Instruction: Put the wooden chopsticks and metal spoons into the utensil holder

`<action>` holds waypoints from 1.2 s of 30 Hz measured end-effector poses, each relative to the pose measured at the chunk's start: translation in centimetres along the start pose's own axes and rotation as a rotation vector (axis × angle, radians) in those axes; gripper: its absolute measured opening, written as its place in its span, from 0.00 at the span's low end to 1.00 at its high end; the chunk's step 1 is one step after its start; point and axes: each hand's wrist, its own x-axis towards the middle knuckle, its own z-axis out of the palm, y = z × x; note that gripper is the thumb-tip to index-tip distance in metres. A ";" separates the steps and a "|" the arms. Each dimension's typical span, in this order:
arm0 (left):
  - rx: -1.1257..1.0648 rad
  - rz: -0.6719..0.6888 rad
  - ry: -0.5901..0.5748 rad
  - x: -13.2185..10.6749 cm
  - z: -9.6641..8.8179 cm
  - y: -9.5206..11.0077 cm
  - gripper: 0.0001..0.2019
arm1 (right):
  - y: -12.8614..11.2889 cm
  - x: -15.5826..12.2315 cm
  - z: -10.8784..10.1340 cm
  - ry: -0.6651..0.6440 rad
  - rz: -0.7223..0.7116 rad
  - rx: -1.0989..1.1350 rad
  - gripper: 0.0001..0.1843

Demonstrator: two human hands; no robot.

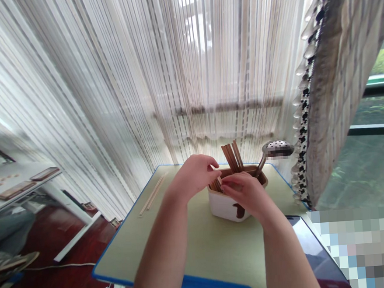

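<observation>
A white container (224, 208) with a brown rim and a brown figure on its front stands on the table. Several dark brown chopsticks (233, 158) rise from its back, and shorter sticks fill its left side. A slotted metal spoon (277, 147) leans out at the right. My left hand (199, 172) curves over the container's left edge, thumb and forefinger a little apart. My right hand (243, 188) reaches over the front rim, its fingertips closed on a chopstick (218, 180) at the left side. Both hands partly hide the opening.
Two pale chopsticks (153, 194) lie at the left of the green, blue-edged table (206, 257). A dark-screened tablet (313, 249) lies at the right front. Sheer curtains (134, 78) hang behind. Another white table (20, 182) stands at the far left.
</observation>
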 end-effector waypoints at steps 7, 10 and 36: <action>0.060 -0.023 0.368 -1.6 -0.9 0.8 0.18 | 0.5 0.3 0.2 0.219 0.021 0.111 0.11; -0.005 -0.036 0.487 -2.5 -0.8 -0.4 0.18 | -0.1 0.2 0.3 0.308 0.012 0.089 0.13; 0.210 -0.438 0.461 -10.8 6.0 -20.9 0.14 | -2.1 -2.7 18.3 -0.160 0.126 0.411 0.20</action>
